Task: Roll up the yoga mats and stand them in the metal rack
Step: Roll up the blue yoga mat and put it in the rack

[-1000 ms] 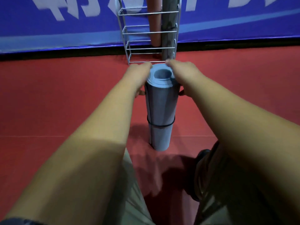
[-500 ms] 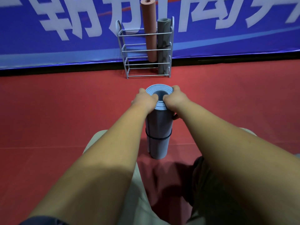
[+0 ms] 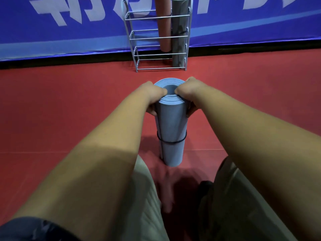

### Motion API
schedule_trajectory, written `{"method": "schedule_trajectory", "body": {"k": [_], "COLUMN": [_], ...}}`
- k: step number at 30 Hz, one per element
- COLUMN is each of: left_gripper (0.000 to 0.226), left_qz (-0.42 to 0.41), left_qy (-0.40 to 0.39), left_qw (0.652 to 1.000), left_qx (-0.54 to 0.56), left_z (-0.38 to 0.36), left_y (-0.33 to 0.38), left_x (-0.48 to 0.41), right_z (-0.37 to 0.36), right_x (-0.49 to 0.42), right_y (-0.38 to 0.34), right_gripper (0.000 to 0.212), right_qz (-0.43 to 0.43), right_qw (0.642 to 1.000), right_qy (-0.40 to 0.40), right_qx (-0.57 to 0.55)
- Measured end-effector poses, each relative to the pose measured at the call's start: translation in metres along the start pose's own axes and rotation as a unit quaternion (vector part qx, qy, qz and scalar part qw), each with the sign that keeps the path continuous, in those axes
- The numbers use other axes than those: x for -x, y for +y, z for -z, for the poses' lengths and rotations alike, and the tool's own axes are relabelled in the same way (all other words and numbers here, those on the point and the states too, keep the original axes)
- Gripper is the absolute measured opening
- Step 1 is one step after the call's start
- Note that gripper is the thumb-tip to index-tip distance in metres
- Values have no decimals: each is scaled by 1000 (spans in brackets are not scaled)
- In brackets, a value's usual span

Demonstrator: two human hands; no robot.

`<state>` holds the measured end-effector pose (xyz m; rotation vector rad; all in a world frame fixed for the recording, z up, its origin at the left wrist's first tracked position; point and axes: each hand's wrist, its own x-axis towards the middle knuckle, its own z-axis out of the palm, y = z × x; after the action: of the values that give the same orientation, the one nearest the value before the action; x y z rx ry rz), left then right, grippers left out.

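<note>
Standing on the red floor (image 3: 69, 110) near the metal rack (image 3: 156, 38), where a reddish-brown mat (image 3: 164, 32) and a grey mat (image 3: 178, 40) are already stowed upright, a rolled blue yoga mat (image 3: 172, 122) bound by a black band (image 3: 171, 142) is yet to be racked. Its long axis runs vertical, spiral end up, with the left hand (image 3: 152, 94) and right hand (image 3: 189, 91) each in a closed grip on its top rim.

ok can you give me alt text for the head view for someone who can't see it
The left hand and right hand grip the top of a rolled blue mat standing upright on the red floor. Beyond it, a metal rack holds a red mat and a grey mat.
</note>
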<state>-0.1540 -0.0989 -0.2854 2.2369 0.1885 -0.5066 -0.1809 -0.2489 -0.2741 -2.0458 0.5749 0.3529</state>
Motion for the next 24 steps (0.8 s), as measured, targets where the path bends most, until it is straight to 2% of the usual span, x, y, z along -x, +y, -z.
{"method": "schedule_trajectory", "body": {"k": [5, 12, 15, 18, 21, 24], "left_gripper": [32, 40, 39, 35, 39, 48], "left_qz": [31, 73, 101, 132, 149, 166], "left_qy": [-36, -64, -73, -79, -61, -57], "left_qw": [999, 995, 992, 988, 987, 984], "left_qx": [4, -15, -2, 11, 21, 28], "left_z": [10, 14, 19, 25, 34, 38], "left_y": [32, 80, 87, 87, 89, 90], "left_x": [-68, -192, -219, -228, -218, -199], "right_z": [13, 17, 18, 14, 12, 14], "right_x": [-67, -188, -221, -234, -230, -209], "right_y": [-36, -81, -93, -97, -93, -84], "right_gripper": [28, 27, 30, 38, 77, 84], "right_qz": [-7, 2, -29, -69, -99, -149], "right_qw": [999, 998, 996, 996, 995, 986], "right_qy": [-18, -7, -30, -41, 24, 58], "right_qx": [47, 66, 73, 38, -15, -47]}}
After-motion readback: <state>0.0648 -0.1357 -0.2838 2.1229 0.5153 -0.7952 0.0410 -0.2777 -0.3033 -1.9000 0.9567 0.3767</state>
